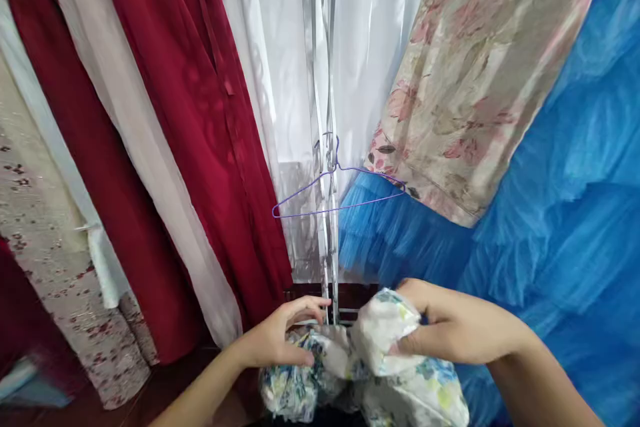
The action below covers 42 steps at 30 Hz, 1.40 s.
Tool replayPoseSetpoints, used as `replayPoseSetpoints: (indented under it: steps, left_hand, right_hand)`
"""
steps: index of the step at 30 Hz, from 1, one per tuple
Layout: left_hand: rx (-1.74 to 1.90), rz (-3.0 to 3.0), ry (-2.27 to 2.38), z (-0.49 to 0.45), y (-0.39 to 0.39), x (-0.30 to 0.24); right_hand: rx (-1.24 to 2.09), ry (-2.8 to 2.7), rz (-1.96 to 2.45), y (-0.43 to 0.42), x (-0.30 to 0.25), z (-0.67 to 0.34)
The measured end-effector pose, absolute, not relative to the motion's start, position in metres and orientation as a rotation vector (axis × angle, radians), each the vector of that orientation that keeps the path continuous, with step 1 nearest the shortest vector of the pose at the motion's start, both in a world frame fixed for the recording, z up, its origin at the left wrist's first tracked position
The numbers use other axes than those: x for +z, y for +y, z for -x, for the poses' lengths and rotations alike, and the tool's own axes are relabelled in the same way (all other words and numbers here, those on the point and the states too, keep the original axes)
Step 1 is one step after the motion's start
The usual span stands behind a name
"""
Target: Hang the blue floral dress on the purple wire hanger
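Bunching the white blue-flowered cloth (400,387) low at the near middle, my right hand (450,330) clenched a wad of it while my left hand (283,337) curled a loose grip round its folds. Gathering seemed underway, and the next move, I judged, called for a firmer left hold.

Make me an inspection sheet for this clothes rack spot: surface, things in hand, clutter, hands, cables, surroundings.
Surface: dark wooden surface below the garments, only partly seen.
Things in hand: crumpled floral cloth, white with blue and yellow print, bunched low in front.
Clutter: empty purple wire hanger hanging at the metal rack pole.
Grippers: right hand in a closed grip on the cloth's top; left hand resting on it, fingers loosely curled.
Cables: nothing seen.
Surroundings: red garment, white sheer fabric, pink-flowered garment, blue tulle.
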<state>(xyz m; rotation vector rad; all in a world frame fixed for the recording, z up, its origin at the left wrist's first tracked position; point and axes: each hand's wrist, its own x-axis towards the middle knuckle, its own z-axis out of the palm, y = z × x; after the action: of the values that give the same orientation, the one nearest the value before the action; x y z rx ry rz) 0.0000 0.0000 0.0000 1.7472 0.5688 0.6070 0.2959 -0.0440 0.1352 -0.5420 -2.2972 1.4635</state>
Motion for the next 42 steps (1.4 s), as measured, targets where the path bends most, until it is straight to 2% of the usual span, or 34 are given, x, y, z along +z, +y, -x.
replayPoseSetpoints:
  steps: [5,8,15,20,27,30,34,42]
  left_hand:
    - [0.502,-1.699,0.612,-0.034,-0.026,0.002]
    - [0.385,-1.721,0.673,-0.029,-0.024,0.004]
    - [0.573,-2.400,1.159,0.036,0.038,0.006]
    - [0.414,-2.717,1.291,0.087,0.108,0.031]
    - [0.473,-2.989,1.744,0.116,0.181,0.081]
    - [0.747,-2.898,1.865,0.102,0.183,0.097]
    - [1.169,-2.738,1.680,0.077,0.167,0.107]
    - [0.987,-2.787,1.829,0.103,0.144,0.109]
  right_hand:
    - [1.469,-2.250,0.600,-0.040,0.145,-0.287]
    - [1.316,-2.147,0.805,-0.025,0.141,-0.304]
    - [0.339,-2.123,1.163,0.057,0.109,-0.355]
    - [-0.173,-2.253,1.499,0.118,0.087,-0.344]
    - [-0.214,-2.225,1.694,0.165,0.072,-0.305]
    - [-0.263,-2.214,1.722,0.162,0.065,-0.297]
    - [-0.318,-2.232,1.745,0.148,0.063,-0.293]
    - [-0.305,-2.253,1.713,0.127,0.075,-0.291]
